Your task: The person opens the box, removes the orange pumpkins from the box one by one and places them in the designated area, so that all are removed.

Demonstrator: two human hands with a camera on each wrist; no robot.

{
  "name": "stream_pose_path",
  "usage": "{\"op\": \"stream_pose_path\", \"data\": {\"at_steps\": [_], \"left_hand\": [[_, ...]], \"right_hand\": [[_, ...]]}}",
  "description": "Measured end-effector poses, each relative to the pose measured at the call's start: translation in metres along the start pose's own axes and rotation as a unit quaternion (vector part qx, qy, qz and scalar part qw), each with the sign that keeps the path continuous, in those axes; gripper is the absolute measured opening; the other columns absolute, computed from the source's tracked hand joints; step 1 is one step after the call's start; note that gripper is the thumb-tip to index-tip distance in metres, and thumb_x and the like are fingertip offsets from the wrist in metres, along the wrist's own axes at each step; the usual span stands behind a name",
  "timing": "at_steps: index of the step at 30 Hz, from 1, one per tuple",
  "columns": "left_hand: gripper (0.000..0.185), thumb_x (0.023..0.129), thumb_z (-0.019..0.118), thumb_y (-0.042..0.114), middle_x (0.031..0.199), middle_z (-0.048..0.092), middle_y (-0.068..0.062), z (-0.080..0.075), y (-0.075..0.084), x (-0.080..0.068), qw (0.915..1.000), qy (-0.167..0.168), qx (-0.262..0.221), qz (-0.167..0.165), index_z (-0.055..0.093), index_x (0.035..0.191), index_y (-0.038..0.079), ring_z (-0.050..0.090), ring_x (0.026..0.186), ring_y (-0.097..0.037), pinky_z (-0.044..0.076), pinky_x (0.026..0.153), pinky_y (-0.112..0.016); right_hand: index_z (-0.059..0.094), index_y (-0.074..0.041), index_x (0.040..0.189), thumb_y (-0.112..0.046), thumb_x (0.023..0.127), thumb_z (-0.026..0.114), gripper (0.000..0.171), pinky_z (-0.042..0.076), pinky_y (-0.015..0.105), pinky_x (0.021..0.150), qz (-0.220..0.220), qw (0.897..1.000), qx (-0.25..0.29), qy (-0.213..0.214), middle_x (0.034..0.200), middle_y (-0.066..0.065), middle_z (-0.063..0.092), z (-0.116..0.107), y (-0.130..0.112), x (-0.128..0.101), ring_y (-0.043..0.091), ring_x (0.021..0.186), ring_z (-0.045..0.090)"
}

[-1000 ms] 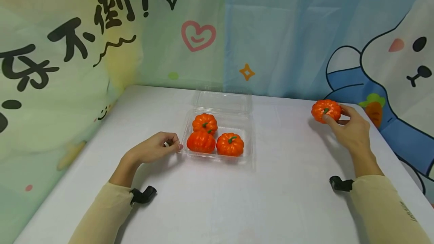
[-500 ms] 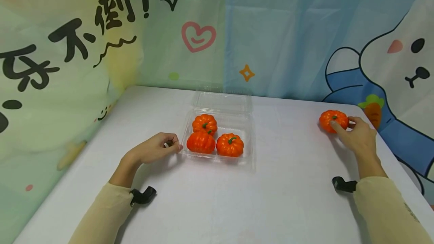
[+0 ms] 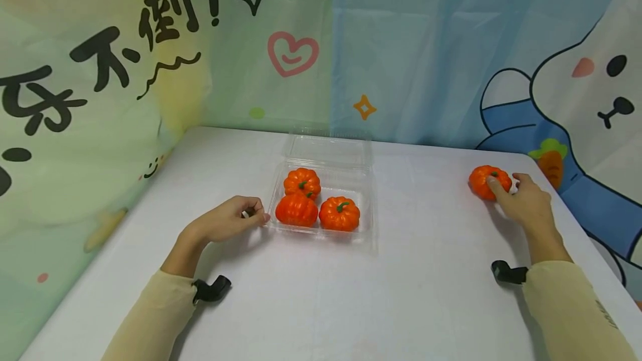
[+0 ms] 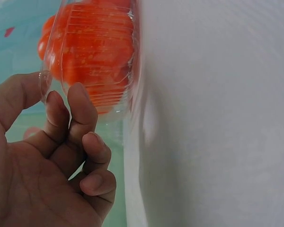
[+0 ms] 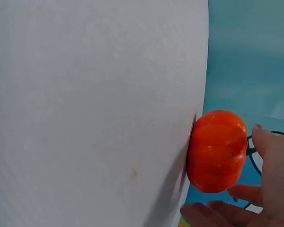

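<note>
Pumpkins [image 3: 315, 204] — three in clear box [image 3: 368, 233], one [image 3: 489, 181] at right hand [image 3: 524, 203].

Clear glossy plastic box [image 3: 321, 174], matt white table [image 3: 351, 294]
</note>
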State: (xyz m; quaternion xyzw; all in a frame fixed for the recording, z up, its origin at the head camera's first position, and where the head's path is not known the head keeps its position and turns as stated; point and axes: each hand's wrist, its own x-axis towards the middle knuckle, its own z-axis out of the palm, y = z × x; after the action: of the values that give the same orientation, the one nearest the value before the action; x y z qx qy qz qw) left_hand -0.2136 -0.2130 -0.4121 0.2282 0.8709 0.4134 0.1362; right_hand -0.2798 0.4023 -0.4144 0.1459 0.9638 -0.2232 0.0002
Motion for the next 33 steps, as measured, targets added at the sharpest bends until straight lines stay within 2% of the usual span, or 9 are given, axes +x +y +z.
{"op": "stream_pose_path", "data": {"at_steps": [4,7,14,16,21,28,33], "left_hand": [[0.018,0.101,0.061,0.02,0.088,0.063,-0.005,0.0,0.0,-0.001,1.0,0.001,-0.002,-0.002,0.06,0.086,0.011,0.053,0.084,-0.018,0.039,0.073,-0.026],[0.018,0.101,0.061,0.02,0.088,0.063,-0.006,0.0,0.0,-0.001,1.0,0.003,-0.002,-0.004,0.061,0.086,0.011,0.052,0.083,-0.017,0.038,0.072,-0.026],[0.018,0.102,0.06,0.02,0.089,0.063,-0.006,0.0,0.0,0.0,1.0,0.002,-0.003,0.001,0.06,0.086,0.011,0.053,0.085,-0.018,0.039,0.074,-0.027],[0.018,0.102,0.06,0.02,0.088,0.063,-0.005,0.0,0.0,0.0,1.0,0.001,-0.003,0.005,0.06,0.086,0.012,0.053,0.085,-0.018,0.038,0.074,-0.027],[0.018,0.102,0.06,0.021,0.087,0.062,-0.004,0.0,-0.002,0.001,1.0,-0.005,0.0,0.002,0.061,0.087,0.011,0.052,0.083,-0.017,0.038,0.072,-0.026],[0.017,0.102,0.059,0.019,0.087,0.062,-0.005,0.0,-0.001,0.002,1.0,-0.005,-0.001,0.006,0.06,0.086,0.012,0.053,0.085,-0.018,0.039,0.074,-0.027],[0.017,0.102,0.059,0.02,0.088,0.062,-0.004,-0.003,-0.001,-0.001,1.0,-0.002,0.006,-0.002,0.061,0.087,0.012,0.052,0.084,-0.018,0.039,0.074,-0.027]], "right_hand": [[0.016,0.01,0.157,-0.058,0.102,0.043,0.092,0.031,0.079,0.102,-0.04,0.999,0.015,0.034,0.154,0.045,0.018,0.002,-0.013,-0.004,0.067,0.137,0.024],[0.019,0.008,0.158,-0.051,0.102,0.049,0.086,0.032,0.078,0.102,-0.071,0.995,0.029,0.06,0.155,0.043,0.015,0.004,-0.026,-0.008,0.064,0.139,0.022],[0.034,0.007,0.152,-0.047,0.1,0.059,0.079,0.042,0.073,0.097,-0.161,0.982,0.022,0.098,0.148,0.039,0.03,0.01,-0.06,-0.022,0.058,0.131,0.031],[0.038,0.007,0.15,-0.045,0.1,0.061,0.076,0.041,0.074,0.098,-0.185,0.977,0.019,0.103,0.147,0.038,0.034,0.012,-0.07,-0.027,0.058,0.13,0.032],[0.044,0.008,0.145,-0.042,0.098,0.063,0.071,0.032,0.074,0.105,-0.232,0.966,0.018,0.11,0.148,0.035,0.039,0.013,-0.092,-0.037,0.057,0.134,0.033],[0.047,0.001,0.146,-0.047,0.097,0.065,0.071,0.03,0.074,0.107,-0.261,0.961,0.005,0.086,0.15,0.03,0.041,0.019,-0.111,-0.044,0.053,0.139,0.029],[0.052,-0.003,0.144,-0.041,0.095,0.07,0.065,0.03,0.071,0.108,-0.319,0.945,0.022,0.071,0.148,0.026,0.045,0.027,-0.126,-0.05,0.05,0.14,0.028]]}}
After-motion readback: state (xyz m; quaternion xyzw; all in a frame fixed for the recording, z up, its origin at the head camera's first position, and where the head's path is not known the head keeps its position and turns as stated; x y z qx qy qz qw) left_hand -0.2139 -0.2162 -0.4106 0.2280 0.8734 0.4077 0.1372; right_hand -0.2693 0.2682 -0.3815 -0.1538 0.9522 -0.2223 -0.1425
